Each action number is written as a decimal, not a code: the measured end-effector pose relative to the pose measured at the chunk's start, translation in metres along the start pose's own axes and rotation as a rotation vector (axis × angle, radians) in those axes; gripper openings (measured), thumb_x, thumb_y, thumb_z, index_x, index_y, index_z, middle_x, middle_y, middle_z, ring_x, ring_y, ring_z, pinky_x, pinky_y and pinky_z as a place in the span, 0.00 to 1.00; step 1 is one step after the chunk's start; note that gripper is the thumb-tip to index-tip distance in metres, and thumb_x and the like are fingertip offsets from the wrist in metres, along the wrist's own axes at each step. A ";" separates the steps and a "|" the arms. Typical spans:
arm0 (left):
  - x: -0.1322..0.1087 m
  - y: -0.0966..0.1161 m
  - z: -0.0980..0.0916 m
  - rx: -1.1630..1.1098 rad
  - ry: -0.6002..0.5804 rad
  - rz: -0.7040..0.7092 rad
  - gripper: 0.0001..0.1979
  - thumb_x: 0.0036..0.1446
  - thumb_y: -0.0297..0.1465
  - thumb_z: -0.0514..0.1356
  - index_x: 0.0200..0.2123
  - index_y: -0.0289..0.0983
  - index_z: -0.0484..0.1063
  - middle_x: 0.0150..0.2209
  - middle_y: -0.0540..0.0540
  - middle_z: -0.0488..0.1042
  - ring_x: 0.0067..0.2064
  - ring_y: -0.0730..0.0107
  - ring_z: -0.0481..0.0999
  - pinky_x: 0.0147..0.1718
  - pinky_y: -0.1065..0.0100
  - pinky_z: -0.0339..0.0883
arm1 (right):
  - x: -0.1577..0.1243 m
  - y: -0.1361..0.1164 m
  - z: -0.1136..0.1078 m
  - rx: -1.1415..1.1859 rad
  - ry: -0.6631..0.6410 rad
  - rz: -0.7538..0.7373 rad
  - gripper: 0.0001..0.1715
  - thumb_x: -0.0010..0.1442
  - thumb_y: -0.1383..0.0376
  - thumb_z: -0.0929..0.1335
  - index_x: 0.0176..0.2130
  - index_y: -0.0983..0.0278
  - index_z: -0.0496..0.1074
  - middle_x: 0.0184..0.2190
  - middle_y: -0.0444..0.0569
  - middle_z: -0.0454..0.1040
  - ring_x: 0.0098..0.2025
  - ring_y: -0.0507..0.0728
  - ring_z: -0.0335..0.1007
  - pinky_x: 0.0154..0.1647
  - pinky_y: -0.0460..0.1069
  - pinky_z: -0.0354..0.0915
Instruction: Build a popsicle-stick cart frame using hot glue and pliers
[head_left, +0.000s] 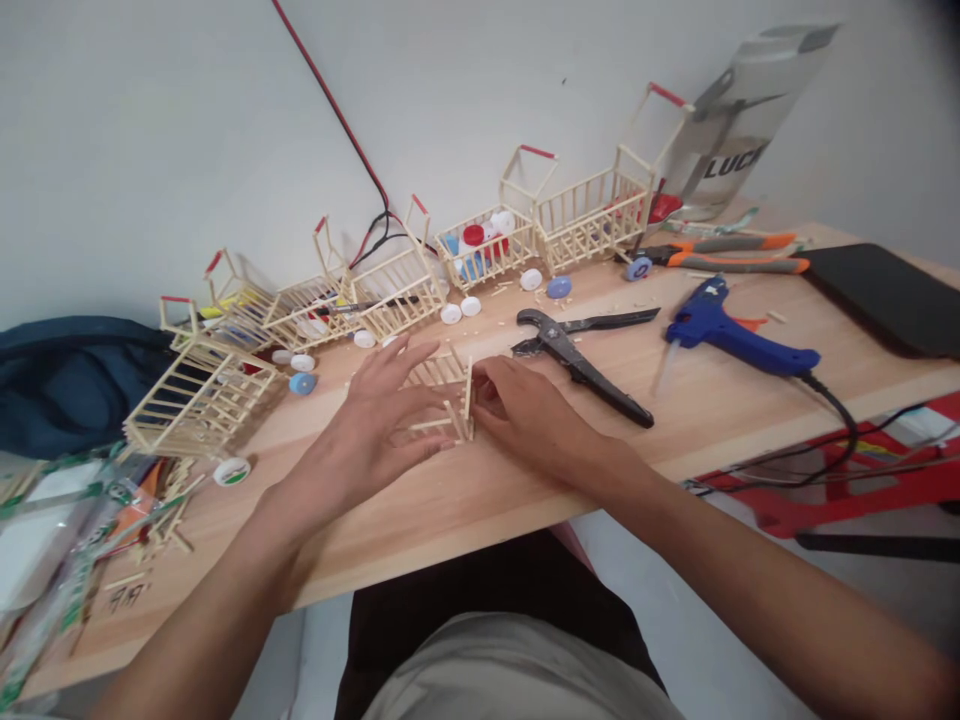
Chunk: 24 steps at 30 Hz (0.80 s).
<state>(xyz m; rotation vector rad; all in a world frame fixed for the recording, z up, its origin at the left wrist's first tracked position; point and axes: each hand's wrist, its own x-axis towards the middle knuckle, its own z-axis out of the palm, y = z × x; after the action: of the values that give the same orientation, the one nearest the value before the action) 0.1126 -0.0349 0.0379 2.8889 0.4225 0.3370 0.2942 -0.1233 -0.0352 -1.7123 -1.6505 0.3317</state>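
A small frame of thin wooden sticks [469, 400] sits on the wooden table between my hands. My left hand [382, 410] reaches over the frame's left part, fingers spread, with the thumb beside its lower sticks. At the frame's right end, my right hand [525, 410] has its fingers curled together against the upright stick panel; the fingertips are partly hidden behind it. Behind my hands stands a row of small stick carts with red handles, among them one holding coloured bottle caps [474, 236]. Another cart [199, 400] stands to the left.
Right of my hands lie a black cutter [585, 365], a blue glue gun [739, 335] with its cable, orange-handled pliers [739, 262] and a black phone-like slab [885, 298]. Loose sticks [176, 510] and plastic packets [52, 540] are at the left. A wall rises behind.
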 end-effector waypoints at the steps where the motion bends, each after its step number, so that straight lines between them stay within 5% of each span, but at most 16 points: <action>1: 0.000 0.000 -0.006 -0.030 -0.015 0.008 0.17 0.57 0.40 0.61 0.48 0.41 0.74 0.65 0.42 0.58 0.68 0.52 0.52 0.64 0.47 0.48 | 0.000 0.001 -0.001 0.003 0.000 0.002 0.05 0.58 0.68 0.65 0.37 0.64 0.66 0.36 0.49 0.73 0.38 0.55 0.66 0.39 0.50 0.59; 7: 0.009 -0.017 -0.029 -0.152 0.021 -0.052 0.17 0.59 0.39 0.59 0.50 0.40 0.72 0.59 0.42 0.68 0.60 0.58 0.67 0.60 0.55 0.59 | 0.000 0.001 -0.004 -0.010 -0.011 0.007 0.04 0.59 0.67 0.65 0.38 0.63 0.67 0.37 0.49 0.74 0.38 0.56 0.67 0.39 0.50 0.60; 14: 0.037 -0.044 -0.003 -0.072 0.069 -0.037 0.14 0.60 0.34 0.57 0.46 0.37 0.76 0.48 0.42 0.78 0.52 0.60 0.75 0.53 0.58 0.65 | 0.003 -0.002 0.000 -0.012 -0.035 -0.018 0.08 0.60 0.67 0.66 0.41 0.65 0.68 0.39 0.51 0.73 0.41 0.57 0.67 0.41 0.50 0.62; 24: 0.051 -0.042 0.006 -0.039 0.030 0.010 0.10 0.58 0.29 0.56 0.37 0.36 0.78 0.39 0.45 0.81 0.42 0.66 0.79 0.43 0.69 0.68 | 0.005 -0.003 0.001 -0.034 -0.053 -0.016 0.08 0.60 0.67 0.66 0.42 0.64 0.68 0.40 0.51 0.73 0.44 0.57 0.66 0.43 0.51 0.61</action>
<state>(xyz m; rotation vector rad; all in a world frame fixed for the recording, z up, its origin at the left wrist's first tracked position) 0.1508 0.0189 0.0324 2.8522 0.4025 0.3856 0.2920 -0.1189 -0.0322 -1.7280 -1.7162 0.3455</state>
